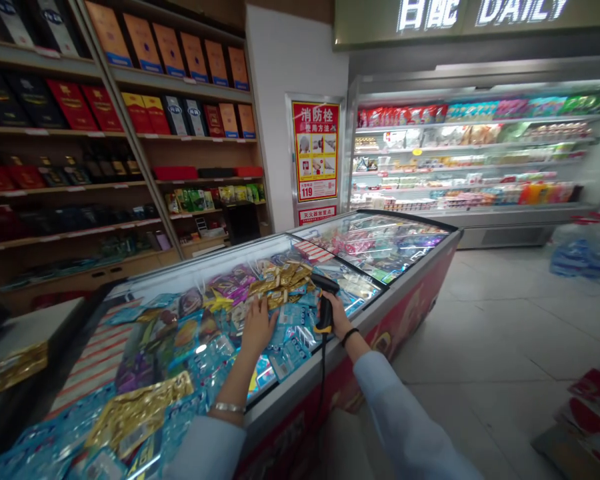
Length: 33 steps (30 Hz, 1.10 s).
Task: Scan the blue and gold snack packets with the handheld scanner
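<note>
Head view: the left hand [260, 325] lies on the packets atop the chest freezer [413, 303], its fingers spread and apparently clasping nothing, at the near edge of a pile of gold packets [281, 280]. Right-hand [338, 316] fingers are wrapped around the grip of a handheld scanner [325, 308], held upright just beside that pile, above the freezer's near edge; whether the trigger is pressed cannot be told. Blue packets [289, 357] lie loose near the same edge, and the scanner's cable [323, 383] hangs down past the freezer's side. Risks, as judged: a sideways sweep of the left hand could push slick packets over the edge; the cable could snag or drag packets if the scanner is swung; glare on the crinkled foil, or overlapping packets, could spoil a code reading.
</note>
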Available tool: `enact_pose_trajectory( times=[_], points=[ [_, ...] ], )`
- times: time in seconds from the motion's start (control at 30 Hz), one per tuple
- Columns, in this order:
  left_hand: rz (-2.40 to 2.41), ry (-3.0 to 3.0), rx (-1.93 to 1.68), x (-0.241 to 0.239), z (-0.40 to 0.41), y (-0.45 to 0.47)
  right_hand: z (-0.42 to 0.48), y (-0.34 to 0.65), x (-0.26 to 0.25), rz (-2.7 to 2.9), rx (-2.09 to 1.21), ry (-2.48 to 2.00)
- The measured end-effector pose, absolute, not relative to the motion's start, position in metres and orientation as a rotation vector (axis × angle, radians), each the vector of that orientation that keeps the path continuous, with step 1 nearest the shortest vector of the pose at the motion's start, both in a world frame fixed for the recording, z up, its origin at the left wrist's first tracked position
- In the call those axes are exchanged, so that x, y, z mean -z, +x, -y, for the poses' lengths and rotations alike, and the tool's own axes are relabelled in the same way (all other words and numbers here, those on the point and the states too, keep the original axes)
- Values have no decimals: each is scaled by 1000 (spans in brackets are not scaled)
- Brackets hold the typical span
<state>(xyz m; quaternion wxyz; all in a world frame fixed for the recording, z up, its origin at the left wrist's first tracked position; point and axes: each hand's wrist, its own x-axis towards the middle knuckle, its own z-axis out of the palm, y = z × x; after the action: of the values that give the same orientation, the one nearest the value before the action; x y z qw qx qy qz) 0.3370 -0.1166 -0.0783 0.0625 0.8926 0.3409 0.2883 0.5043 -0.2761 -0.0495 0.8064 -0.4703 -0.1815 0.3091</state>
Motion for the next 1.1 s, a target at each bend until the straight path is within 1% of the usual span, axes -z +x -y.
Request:
enact_pose_trajectory(
  times=[0.17,0.3,0.5,0.67,0.77,0.9,1.1],
  points=[
    [-1025,2664,-820,70,128,335,281,503,49,407,-663,-1006],
    [-1001,2698,-912,44,130,313,285,497,43,418,-655,-946],
    [-1122,2686,-1175,-4,90,225,259,461,22,603,-745,-939],
    [-1344,2655,-1233,-20,56,147,218,408,-5,753,-862,-874],
    [-1487,2656,-1170,-19,43,113,192,375,-17,801,-947,-819],
    [-1715,2621,-958,-8,28,86,156,332,-22,877,-1064,-757],
    [-1887,2546,-514,11,16,71,112,277,-2,928,-1213,-787]
  ],
)
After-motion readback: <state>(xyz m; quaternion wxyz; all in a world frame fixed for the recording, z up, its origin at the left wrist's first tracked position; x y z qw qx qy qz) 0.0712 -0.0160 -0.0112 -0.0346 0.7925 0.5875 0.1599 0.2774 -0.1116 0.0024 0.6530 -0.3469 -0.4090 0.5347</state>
